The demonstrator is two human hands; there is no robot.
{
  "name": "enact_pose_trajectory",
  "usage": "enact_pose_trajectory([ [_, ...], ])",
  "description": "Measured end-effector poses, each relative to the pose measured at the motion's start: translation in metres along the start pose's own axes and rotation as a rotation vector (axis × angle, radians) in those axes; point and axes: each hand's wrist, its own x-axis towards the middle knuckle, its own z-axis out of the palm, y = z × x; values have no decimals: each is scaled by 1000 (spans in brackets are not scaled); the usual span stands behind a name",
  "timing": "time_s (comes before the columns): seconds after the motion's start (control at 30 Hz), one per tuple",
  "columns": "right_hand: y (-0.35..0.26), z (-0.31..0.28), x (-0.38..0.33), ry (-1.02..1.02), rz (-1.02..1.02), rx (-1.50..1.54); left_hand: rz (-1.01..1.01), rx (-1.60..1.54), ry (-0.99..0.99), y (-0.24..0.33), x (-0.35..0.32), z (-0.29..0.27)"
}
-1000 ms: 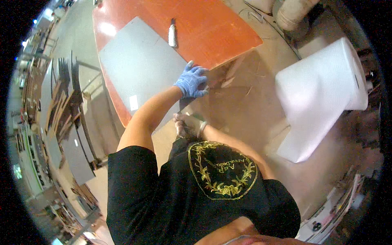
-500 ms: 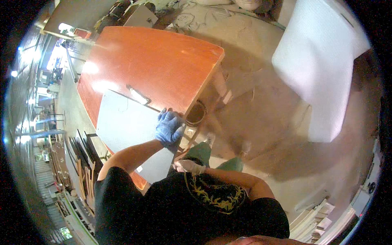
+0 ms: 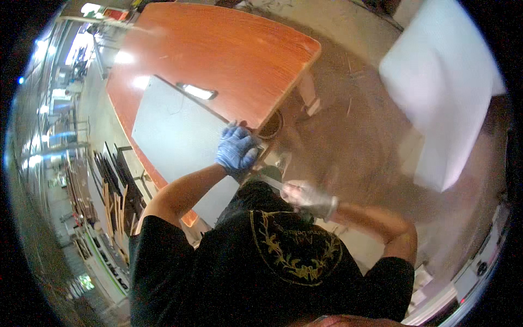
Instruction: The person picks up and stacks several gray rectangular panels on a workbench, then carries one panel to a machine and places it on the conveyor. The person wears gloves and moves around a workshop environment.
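A grey panel lies on an orange-brown tabletop, overhanging its near edge. My left hand, in a blue glove, curls its fingers over the panel by its right corner. My right hand, in a pale glove and smeared by motion, is closed just right of the panel in front of my body. From its fingers a thin, pale, flat tool points toward the panel's near edge; its kind is too blurred to make out. Beside the panel's far edge lies a shiny elongated item with a dark end.
A round dark bucket stands on the floor under the table's right corner. A large white sheet of foam-like material hangs or stands at the right. Dark and wooden strips lean at the left. The floor is dusty.
My right hand has moved right, away from the panel's near edge, and the thin tool now shows. My left hand stays on the panel. The whole view has shifted slightly.
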Motion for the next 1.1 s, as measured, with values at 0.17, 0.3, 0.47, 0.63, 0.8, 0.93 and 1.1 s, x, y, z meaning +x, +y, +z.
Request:
enact_pose_trajectory([
  [0.17, -67, 11, -36, 81, 121, -106, -31, -85, 32, 18, 5, -18],
  [0.3, -88, 0, -81, 119, 235, -27, 0, -111, 211, 49, 7, -22],
  [0.47, -95, -36, -87, 203, 115, 194, 166, -108, 265, 48, 49, 20],
  [0.63, -103, -5, -53, 30, 166, 228, 38, 48, 204, 29, 18, -19],
  [0.8, -105, 1, -51, -132, 346, 118, -522, -38, 416, 92, -8, 5],
  [0.93, -82, -38, -38, -263, 379, -29, -1048, -8, 247, 121, 3, -45],
  [1.1, -79, -34, -32, -369, 532, 45, -1444, -224, 336, 128, 36, -31],
])
